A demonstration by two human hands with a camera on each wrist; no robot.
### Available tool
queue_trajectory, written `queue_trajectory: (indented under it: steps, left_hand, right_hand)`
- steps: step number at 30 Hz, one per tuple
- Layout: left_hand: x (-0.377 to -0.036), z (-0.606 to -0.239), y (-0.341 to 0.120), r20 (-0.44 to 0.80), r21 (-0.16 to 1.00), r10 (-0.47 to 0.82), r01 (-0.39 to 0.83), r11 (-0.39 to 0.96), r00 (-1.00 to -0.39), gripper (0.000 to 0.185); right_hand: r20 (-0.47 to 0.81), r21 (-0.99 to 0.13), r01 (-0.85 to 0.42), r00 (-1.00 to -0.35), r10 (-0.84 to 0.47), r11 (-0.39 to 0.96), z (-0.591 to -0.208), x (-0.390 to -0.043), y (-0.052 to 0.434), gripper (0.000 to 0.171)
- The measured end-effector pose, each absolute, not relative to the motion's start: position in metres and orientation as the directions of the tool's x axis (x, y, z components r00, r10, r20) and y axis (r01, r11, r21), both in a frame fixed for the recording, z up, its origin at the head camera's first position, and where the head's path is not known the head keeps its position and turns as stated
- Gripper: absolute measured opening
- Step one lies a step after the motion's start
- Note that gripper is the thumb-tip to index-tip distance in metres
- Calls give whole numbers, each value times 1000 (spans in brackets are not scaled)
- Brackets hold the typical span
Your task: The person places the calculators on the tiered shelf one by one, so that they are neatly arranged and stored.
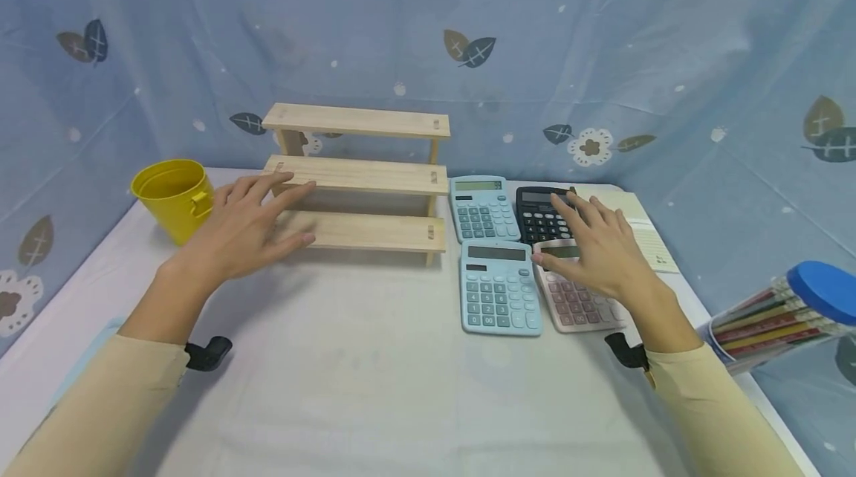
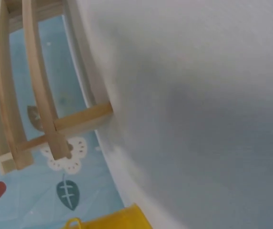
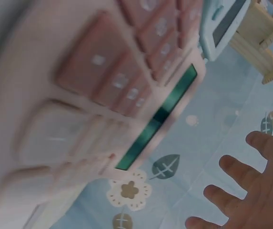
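Observation:
My left hand [image 1: 234, 228] is held with its fingers spread at the left end of a three-tier wooden shelf [image 1: 374, 176], holding nothing. Just left of it stands a yellow bucket [image 1: 170, 202] with a small handle. Over on the right, my right hand [image 1: 598, 250] hovers with spread fingers above a pink calculator [image 1: 575, 306] and partly hides a black calculator [image 1: 538, 217]. Two light blue calculators, one at the back [image 1: 483, 213] and one in front [image 1: 498, 299], lie beside them. The right wrist view shows the pink calculator [image 3: 98, 62] close up.
A clear jar of pencils [image 1: 762, 328] with a blue lid is at the right edge. Behind the right hand lies a cream notepad [image 1: 642, 221]. Something light blue [image 1: 87, 354] lies partly behind the left sleeve. A blue patterned cloth [image 1: 374, 31] hangs behind the white table [image 1: 374, 373].

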State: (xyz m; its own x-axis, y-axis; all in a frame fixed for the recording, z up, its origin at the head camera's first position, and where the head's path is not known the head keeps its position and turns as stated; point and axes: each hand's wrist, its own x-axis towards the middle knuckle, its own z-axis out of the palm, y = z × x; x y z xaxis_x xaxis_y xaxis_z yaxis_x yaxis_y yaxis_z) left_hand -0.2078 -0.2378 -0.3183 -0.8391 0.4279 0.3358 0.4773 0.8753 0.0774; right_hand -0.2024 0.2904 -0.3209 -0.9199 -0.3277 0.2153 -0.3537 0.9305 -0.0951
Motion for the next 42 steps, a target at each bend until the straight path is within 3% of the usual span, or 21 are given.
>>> queue_trajectory:
  steps: [9, 21, 31, 42]
  left_hand:
    - [-207, -328, -244, 346, 105, 416, 475, 873, -841, 70]
    - [-208, -342, -253, 231, 181, 348, 392, 902, -908, 70]
    - [-210, -346, -259, 99, 292, 278, 295, 910, -956, 77]
    - [-215, -347, -271, 12, 378, 282, 265, 887, -959, 81]
  right_hand:
    - [131, -183, -317, -946, -296, 931, -329, -191, 305, 105]
    - [-86, -298, -192, -970, -226, 935, -331, -186, 319, 119]
    - [-130, -362, -187, -960, -248, 913, -335, -188, 325, 130]
    - [-115, -377, -209, -956, -269, 903, -353, -179, 313, 143]
